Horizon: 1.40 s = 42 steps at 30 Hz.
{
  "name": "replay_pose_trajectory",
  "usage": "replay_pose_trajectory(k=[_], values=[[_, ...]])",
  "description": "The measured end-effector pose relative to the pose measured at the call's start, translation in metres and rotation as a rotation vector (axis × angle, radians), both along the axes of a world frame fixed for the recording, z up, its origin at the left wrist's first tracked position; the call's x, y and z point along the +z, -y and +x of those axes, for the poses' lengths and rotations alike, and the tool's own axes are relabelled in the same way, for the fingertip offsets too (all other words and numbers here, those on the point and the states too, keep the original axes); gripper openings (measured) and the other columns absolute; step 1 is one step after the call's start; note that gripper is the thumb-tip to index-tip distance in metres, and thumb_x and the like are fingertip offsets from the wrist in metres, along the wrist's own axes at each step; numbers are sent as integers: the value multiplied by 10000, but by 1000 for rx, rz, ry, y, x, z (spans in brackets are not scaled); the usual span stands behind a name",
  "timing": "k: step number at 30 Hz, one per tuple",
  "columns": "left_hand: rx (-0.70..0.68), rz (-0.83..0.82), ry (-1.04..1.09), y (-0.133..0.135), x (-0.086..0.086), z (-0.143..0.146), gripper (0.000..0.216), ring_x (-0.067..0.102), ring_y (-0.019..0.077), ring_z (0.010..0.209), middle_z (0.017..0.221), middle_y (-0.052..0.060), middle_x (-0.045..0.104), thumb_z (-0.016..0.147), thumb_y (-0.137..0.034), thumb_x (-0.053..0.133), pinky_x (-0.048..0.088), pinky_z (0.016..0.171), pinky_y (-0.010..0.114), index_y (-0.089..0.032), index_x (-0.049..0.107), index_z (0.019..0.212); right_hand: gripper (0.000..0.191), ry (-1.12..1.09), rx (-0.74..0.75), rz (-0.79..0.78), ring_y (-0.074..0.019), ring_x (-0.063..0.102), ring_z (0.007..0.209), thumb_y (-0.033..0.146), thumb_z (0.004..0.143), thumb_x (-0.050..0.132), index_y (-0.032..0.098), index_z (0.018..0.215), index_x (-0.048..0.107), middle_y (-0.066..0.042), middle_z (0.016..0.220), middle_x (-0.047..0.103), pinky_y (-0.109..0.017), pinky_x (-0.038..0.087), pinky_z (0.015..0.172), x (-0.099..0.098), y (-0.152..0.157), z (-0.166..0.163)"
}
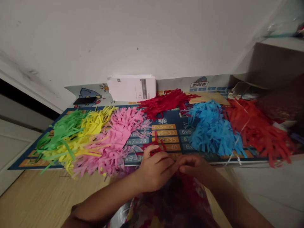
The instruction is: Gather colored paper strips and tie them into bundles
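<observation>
At the near edge of the table, my left hand (pixel 158 169) is closed, with strips of a red paper tassel (pixel 157 144) sticking out above its fingers and more dim red hanging below. Against its fingertips, my right hand (pixel 196 167) is closed in a pinch, and a bit of red shows at its thumb. Most of what lies between the fingers is hidden. Beyond my hands lies a pile of crimson fringed paper (pixel 169 103). Blue fringed paper (pixel 211 129) is to the right, and pink fringed paper (pixel 120 133) to the left.
Yellow fringed paper (pixel 95 125) and green fringed paper (pixel 67 126) lie at the left, orange-red fringed paper (pixel 258 129) at the right. A white box (pixel 131 88) leans on the wall. A dark phone (pixel 85 100) rests behind the green paper. A times-table mat (pixel 166 122) covers the table.
</observation>
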<state>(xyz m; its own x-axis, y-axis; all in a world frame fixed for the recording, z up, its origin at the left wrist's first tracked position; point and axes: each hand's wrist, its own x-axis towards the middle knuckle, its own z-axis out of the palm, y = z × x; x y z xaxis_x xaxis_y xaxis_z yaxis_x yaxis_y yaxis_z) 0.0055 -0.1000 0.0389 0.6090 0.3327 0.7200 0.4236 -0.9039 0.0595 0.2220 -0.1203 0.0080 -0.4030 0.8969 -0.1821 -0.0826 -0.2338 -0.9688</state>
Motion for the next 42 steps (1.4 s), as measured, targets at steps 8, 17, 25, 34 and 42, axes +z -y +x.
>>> replay_pose_trajectory(k=[8,17,25,34,42], values=[[124,-510,264,1,-26,17,141,677,154,797,823,27,759,947,-259,612,477,863,376,-226,724,867,337,-207,-269,-204,-80,460,505,436,599,901,198,668,672,28,663,611,-220,370,495,-17,4,-18],[172,-234,111,-17,-27,10,174,645,159,949,943,-23,788,981,-231,570,271,1113,431,-281,737,980,352,-153,-242,-357,-76,441,482,431,572,904,189,652,660,22,578,597,-200,332,465,-6,-5,-18],[191,-397,269,-9,-28,24,152,659,157,846,813,-12,774,946,-263,601,392,1032,414,-247,716,848,300,-174,-496,-179,-49,448,427,364,549,910,213,665,678,21,716,638,-184,339,382,-16,-5,-26],[-13,-525,449,-10,-29,30,63,659,151,801,825,16,764,906,-225,651,480,901,366,-208,712,908,138,-225,-481,10,-56,483,467,253,678,830,230,687,694,38,738,591,-179,381,403,-17,1,-30],[-66,-990,731,-14,-25,17,84,690,162,816,845,37,754,953,-225,605,525,805,313,-205,669,903,94,580,-682,619,-171,644,730,277,873,657,254,852,746,-26,868,723,-294,514,667,5,-63,42]])
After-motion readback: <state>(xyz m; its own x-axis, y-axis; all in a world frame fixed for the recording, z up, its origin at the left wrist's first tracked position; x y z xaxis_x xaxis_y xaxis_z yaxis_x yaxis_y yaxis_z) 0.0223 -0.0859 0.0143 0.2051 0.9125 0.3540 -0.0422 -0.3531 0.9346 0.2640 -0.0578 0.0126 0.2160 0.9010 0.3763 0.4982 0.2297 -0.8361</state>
